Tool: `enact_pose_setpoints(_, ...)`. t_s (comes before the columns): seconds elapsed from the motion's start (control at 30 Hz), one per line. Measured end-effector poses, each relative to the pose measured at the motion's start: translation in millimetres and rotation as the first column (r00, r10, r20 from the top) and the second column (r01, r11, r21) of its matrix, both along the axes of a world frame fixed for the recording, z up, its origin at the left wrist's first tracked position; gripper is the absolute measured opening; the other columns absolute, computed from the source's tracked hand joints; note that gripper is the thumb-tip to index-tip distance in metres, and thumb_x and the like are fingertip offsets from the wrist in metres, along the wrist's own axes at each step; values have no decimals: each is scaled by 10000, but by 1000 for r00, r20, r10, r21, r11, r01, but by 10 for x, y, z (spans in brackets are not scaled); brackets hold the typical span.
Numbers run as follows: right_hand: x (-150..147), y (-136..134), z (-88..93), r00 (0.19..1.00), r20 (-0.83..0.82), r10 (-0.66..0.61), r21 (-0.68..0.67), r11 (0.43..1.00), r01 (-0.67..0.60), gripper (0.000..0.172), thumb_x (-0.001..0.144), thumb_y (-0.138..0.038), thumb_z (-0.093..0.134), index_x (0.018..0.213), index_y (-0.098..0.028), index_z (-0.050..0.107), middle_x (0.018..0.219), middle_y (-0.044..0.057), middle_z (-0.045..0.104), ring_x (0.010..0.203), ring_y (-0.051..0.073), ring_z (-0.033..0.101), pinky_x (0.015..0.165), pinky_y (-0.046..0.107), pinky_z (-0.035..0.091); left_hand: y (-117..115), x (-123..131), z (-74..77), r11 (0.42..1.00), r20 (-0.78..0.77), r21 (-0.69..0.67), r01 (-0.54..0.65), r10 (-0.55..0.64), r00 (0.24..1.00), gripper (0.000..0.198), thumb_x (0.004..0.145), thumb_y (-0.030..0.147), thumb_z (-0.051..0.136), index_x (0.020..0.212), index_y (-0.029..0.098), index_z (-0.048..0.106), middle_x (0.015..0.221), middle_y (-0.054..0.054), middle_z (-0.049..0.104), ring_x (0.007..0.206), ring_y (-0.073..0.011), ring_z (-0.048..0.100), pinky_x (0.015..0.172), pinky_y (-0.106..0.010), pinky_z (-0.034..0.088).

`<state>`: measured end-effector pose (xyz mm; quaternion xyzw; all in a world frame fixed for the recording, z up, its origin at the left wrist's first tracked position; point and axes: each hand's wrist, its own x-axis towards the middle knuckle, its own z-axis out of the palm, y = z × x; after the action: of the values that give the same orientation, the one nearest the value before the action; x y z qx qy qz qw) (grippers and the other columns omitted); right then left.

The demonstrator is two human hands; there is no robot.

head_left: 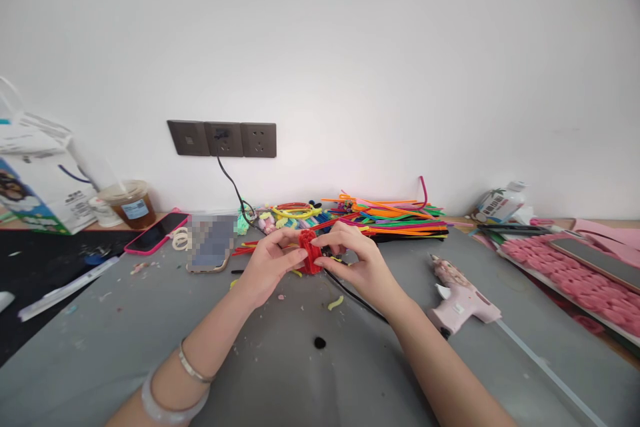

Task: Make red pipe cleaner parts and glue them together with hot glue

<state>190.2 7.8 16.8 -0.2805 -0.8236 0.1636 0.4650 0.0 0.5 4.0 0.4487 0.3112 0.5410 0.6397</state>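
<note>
Closest is the white bangle point(173, 415) on my left arm point(223, 330), then a loose black pompom point(320, 343) on the table point(280, 380). If my right arm point(430, 353) snags the cord point(357, 298) running by its wrist, I could jerk my grip; squeezing too hard could crush the red piece point(311, 255). It sits between my hands: my left hand point(270, 267) pinches one side, my right hand point(363, 260) the other, both thumbs toward me. Pipe cleaners point(400, 219) lie beyond, by the wall point(350, 47).

The left hand point(269, 267) and right hand point(364, 268) hold a fuzzy red piece point(310, 253) between them.
</note>
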Motion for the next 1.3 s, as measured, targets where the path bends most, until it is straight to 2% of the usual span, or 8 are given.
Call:
enact_pose_setpoints(0.3,1,12,-18,1000,-22,18,-1,1000,-19,119,913,-320,664,998,-236,669,732,-5,517,692,174,482,684,322,359,-5,8,13,1000,-5,-17,-11,11,1000,307,633,301,888,859,177,721,833,-8,659,776,-136,639,697,-267,571)
enact_pose_setpoints(0.67,-3,11,-15,1000,-23,18,-21,1000,-18,90,907,-270,671,989,-232,668,739,-5,530,688,171,476,689,319,359,12,9,-14,999,-1,-20,-40,40,999,320,613,296,898,855,180,723,830,-10,668,777,-137,628,708,-279,567)
enact_pose_setpoints(0.97,-3,18,-25,1000,-2,4,9,1000,-4,118,931,-324,636,997,-231,667,712,-13,496,673,166,468,680,315,356,-1,7,-5,1000,-14,4,-29,29,999,290,632,296,884,848,183,726,842,-12,664,783,-149,627,711,-290,553)
enact_pose_setpoints(1.3,-10,11,-17,1000,5,-17,7,1000,17,137,933,-357,629,988,-243,680,710,-3,526,659,172,474,670,317,355,0,6,3,1000,-12,3,-27,27,1000,280,641,288,879,850,186,724,835,-4,654,789,-146,625,721,-287,545)
